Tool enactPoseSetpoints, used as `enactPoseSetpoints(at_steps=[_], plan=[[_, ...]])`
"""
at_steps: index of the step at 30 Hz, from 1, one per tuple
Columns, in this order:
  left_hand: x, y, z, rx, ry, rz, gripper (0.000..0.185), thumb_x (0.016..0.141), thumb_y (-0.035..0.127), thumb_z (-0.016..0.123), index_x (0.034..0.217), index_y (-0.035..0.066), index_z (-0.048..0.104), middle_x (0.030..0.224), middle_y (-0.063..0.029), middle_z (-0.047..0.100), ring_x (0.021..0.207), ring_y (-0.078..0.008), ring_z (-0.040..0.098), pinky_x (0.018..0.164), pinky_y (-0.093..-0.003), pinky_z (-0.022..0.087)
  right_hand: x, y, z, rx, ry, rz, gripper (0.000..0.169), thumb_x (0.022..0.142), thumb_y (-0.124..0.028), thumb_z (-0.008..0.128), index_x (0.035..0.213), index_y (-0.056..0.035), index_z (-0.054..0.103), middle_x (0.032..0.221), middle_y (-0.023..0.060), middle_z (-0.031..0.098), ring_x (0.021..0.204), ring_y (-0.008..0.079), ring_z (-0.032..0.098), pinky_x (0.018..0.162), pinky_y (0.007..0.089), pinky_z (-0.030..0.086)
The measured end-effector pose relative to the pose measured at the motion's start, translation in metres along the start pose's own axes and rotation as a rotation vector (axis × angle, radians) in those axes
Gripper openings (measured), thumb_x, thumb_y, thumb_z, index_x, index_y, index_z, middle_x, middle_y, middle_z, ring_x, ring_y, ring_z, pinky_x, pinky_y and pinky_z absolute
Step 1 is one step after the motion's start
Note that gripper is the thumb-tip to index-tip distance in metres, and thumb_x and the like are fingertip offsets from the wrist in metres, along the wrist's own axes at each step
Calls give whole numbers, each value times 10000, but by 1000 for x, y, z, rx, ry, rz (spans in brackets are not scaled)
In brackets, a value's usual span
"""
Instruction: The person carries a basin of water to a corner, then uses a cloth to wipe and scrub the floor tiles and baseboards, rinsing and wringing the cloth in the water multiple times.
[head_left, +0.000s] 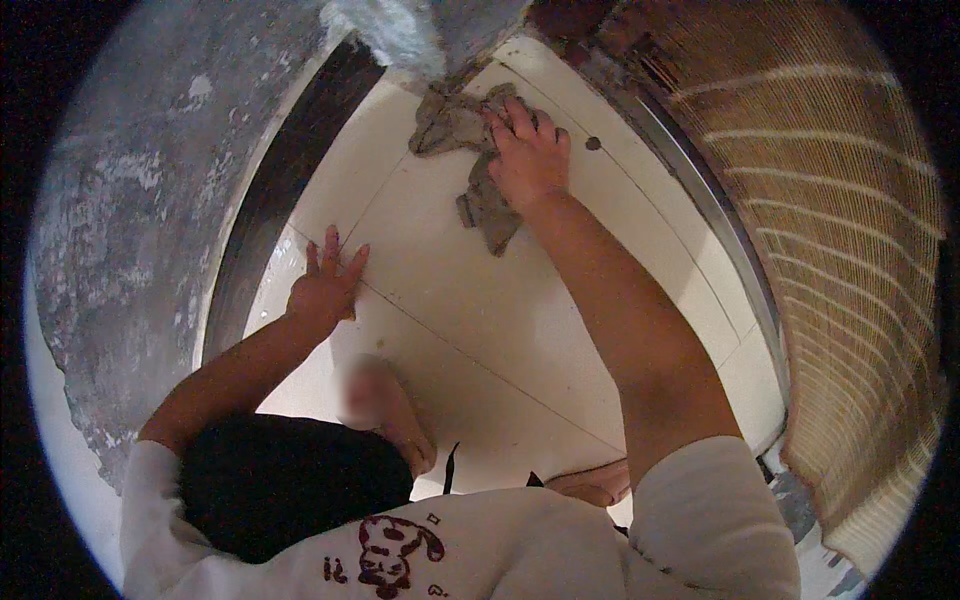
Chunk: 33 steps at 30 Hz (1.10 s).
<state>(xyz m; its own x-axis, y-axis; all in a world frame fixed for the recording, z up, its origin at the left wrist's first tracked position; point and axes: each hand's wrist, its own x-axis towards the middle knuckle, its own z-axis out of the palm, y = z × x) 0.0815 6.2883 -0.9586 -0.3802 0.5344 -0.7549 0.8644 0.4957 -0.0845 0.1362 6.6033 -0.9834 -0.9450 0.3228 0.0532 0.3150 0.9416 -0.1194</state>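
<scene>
A crumpled grey-brown cloth (491, 191) lies on the pale tiled floor (450, 300) near the top of the view. My right hand (530, 154) presses down on the cloth's right part, fingers bent over its folds. Part of the cloth spreads to the left of the hand and another part hangs back below it. Lower left, my left hand (326, 281) rests on the floor with its fingers apart and holds nothing. It is beside a tile joint, close to the dark skirting.
A worn grey wall with a dark skirting strip (285, 180) bounds the left side. On the right stands a ribbed brown blind or mat (840, 225) behind a metal-edged rail (720, 195). A small dark round spot (593, 143) is on the floor. My bare feet are below.
</scene>
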Motion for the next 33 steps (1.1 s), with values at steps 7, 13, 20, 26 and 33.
enactPoseSetpoints(at_steps=[7, 13, 20, 26, 33], plan=[[-9, 8, -16, -27, 3, -41, 1108, 632, 358, 791, 1441, 293, 38, 1476, -241, -72, 1300, -489, 218, 801, -422, 537, -90, 165, -12, -274, -89, 410, 628, 697, -144, 625, 1294, -240, 451, 1248, 89, 487, 995, 326, 530, 808, 426, 462], [-15, 4, -5, -33, 91, -39, 1123, 615, 371, 800, 1440, 301, 41, 1478, -237, -62, 1297, -477, 240, 802, -418, 537, -236, 239, -18, -170, -28, 716, 739, 743, -339, 663, 1384, -224, 314, 1241, 185, 486, 988, 377, 562, 774, 497, 493], [-12, 6, -5, -69, 117, -47, 1121, 573, 322, 826, 1431, 292, 106, 1476, -245, -12, 1263, -497, 290, 788, -446, 538, -115, 112, -27, -98, -152, 739, 719, 738, -537, 586, 1309, -133, 421, 1364, 198, 345, 1217, 372, 394, 969, 471, 378], [-5, 11, -14, -67, 101, -8, 1139, 553, 309, 837, 1433, 290, 115, 1475, -251, -12, 1248, -512, 303, 782, -436, 539, -40, -7, 19, 440, -171, 101, 437, 709, -119, 604, 1137, -201, 575, 1134, 126, 524, 1015, 322, 520, 848, 426, 460], [-7, 2, 1, 15, 110, 19, 1151, 563, 347, 828, 1444, 269, 92, 1462, -285, 9, 1254, -498, 307, 835, -411, 519, -40, 47, -32, 308, 236, -134, 512, 643, -46, 618, 1104, -269, 627, 1234, 78, 500, 1068, 318, 493, 920, 397, 441]])
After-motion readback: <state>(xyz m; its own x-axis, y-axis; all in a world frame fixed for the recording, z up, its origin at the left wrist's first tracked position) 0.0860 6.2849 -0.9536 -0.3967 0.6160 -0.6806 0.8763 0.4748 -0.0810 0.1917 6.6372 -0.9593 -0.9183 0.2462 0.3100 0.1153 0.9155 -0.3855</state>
